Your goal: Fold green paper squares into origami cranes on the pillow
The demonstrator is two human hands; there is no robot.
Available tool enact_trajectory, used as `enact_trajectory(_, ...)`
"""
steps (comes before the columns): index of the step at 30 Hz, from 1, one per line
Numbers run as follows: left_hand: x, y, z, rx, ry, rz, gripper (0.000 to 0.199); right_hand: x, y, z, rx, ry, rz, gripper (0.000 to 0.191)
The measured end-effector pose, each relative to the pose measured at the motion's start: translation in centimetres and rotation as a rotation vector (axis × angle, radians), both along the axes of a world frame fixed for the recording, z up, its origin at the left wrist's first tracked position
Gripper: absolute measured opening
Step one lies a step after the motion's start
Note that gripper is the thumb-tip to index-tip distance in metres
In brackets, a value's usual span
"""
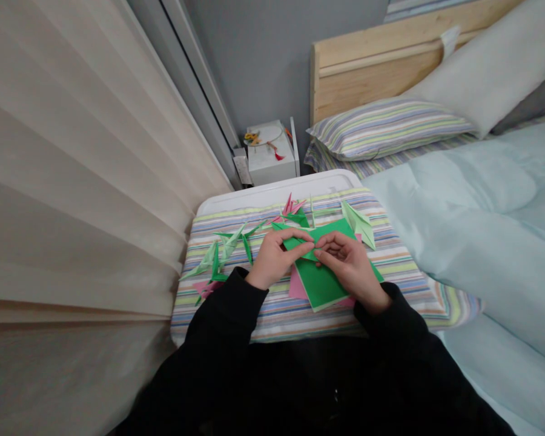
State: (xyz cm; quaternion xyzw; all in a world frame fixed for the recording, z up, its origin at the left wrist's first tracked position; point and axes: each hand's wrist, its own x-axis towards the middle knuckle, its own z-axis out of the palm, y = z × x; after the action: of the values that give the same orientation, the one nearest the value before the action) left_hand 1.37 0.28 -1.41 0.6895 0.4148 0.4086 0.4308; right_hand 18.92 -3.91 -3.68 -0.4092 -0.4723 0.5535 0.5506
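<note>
My left hand (277, 257) and my right hand (354, 269) meet over the table, their fingertips pinched close together. Between them is a small piece of folded green paper (307, 254), mostly covered by my fingers. Beneath my hands lies a stack of green paper (324, 289), with pink paper (297, 287) sticking out under it. Several folded paper cranes (229, 244) in light and dark green are spread to the left. A pink folded crane (291, 208) sits beyond my left hand, and a light green folded paper (360, 224) lies beyond my right.
A striped cloth (272, 321) covers the white table (236, 200). Pleated curtains (95, 151) hang along the left. On the right is a bed with a pale blue quilt (472, 194) and a striped pillow (390, 127). A white cabinet (272, 166) stands behind the table.
</note>
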Motion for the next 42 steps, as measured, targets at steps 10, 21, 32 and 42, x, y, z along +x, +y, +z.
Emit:
enact_trajectory(10,-0.21,0.35,-0.26,-0.019,-0.035,0.154,0.018,-0.1,-0.13,0.09,-0.047,0.006,0.005,0.032)
enact_trajectory(21,-0.08,0.22,-0.24,-0.115,-0.096,0.172,0.027,0.04,-0.13,0.19,-0.047,0.01,0.01,0.033)
enact_trajectory(32,0.14,0.02,-0.74,-0.238,-0.232,0.186,0.037,-0.02,0.12,-0.29,-0.03,0.011,-0.059,0.035)
enact_trajectory(42,0.16,-0.08,-0.44,-0.091,-0.112,0.161,0.019,0.32,0.25,-0.24,-0.025,0.044,-0.188,0.025)
